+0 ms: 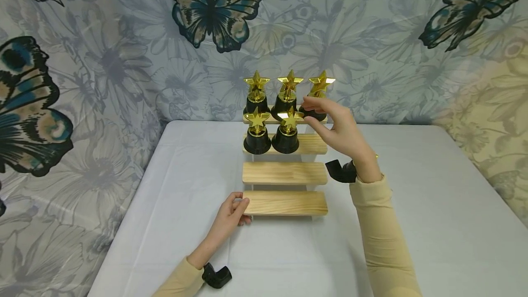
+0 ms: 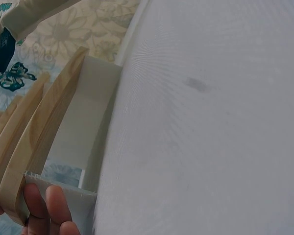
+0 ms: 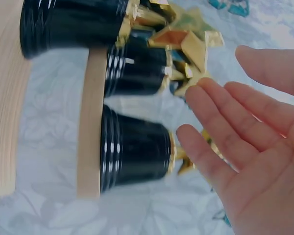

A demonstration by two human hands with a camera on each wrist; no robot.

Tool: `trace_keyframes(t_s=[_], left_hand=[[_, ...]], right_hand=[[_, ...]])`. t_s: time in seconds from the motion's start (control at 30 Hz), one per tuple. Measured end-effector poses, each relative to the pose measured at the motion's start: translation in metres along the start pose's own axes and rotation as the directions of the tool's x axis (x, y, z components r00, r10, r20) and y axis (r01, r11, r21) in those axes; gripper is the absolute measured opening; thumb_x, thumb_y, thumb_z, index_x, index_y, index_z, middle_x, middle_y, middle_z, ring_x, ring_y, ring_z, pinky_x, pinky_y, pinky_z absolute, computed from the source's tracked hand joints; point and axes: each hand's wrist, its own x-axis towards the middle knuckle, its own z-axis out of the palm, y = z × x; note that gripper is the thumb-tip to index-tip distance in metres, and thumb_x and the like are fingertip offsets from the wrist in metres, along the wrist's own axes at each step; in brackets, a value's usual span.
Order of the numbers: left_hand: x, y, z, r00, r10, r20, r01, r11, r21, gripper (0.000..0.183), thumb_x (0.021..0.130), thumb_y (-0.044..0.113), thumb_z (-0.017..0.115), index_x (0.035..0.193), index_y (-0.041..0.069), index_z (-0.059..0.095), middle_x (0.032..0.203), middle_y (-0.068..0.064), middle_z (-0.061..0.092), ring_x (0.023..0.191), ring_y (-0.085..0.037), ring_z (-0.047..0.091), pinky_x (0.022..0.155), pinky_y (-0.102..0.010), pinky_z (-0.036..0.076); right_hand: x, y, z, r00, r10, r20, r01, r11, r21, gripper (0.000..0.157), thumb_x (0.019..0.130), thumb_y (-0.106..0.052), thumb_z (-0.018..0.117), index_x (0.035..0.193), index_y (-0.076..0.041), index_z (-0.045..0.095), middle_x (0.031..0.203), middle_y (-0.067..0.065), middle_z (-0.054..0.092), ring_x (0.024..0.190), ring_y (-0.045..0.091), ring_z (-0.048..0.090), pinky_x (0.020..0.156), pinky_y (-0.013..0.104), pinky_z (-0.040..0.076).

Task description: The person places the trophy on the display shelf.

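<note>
A stepped wooden display stand [image 1: 284, 173] has four light board steps on white supports. My left hand [image 1: 231, 212] holds the left end of its lowest board [image 1: 284, 203], thumb above and fingers [image 2: 56, 203] underneath. Three star trophies with black bases line the top step; the right one [image 1: 319, 87] is partly behind my right hand [image 1: 340, 127]. On the second step stand two more, a left trophy [image 1: 257, 134] and a middle trophy [image 1: 286, 134]. My right hand holds nothing, its fingers spread apart from the thumb, close to the gold stars in the right wrist view.
White cloth covers the table [image 1: 185, 173] around the stand. A butterfly-print curtain [image 1: 206, 81] hangs right behind it and along both sides. Each wrist carries a black camera mount [image 1: 216, 276].
</note>
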Motion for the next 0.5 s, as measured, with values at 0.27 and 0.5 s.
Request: trace_keyframes(t_s=[0.27,0.5], left_hand=[[0.000,0.000,0.000,1.000,-0.007,-0.003,0.007,1.000,0.000,0.030,0.100,0.016,0.045,0.118,-0.008,0.043,0.082,-0.022,0.063,0.066,-0.032,0.061,0.057,-0.031,0.048],[0.000,0.000,0.000,1.000,-0.013,-0.008,0.013,1.000,-0.007,0.029,0.100,0.016,0.045,0.119,-0.007,0.044,0.083,-0.016,0.065,0.065,-0.029,0.061,0.057,-0.028,0.047]], right_hand=[[-0.013,-0.022,-0.019,0.997,0.037,-0.074,-0.040,0.998,-0.045,0.038,0.081,0.016,0.061,0.117,0.011,0.055,0.105,0.025,0.061,0.098,0.036,0.057,0.088,0.029,0.043],[-0.031,-0.013,-0.032,0.993,0.067,-0.099,-0.074,0.994,-0.074,0.039,0.078,0.019,0.062,0.116,0.011,0.056,0.103,0.025,0.062,0.095,0.035,0.057,0.087,0.020,0.041]])
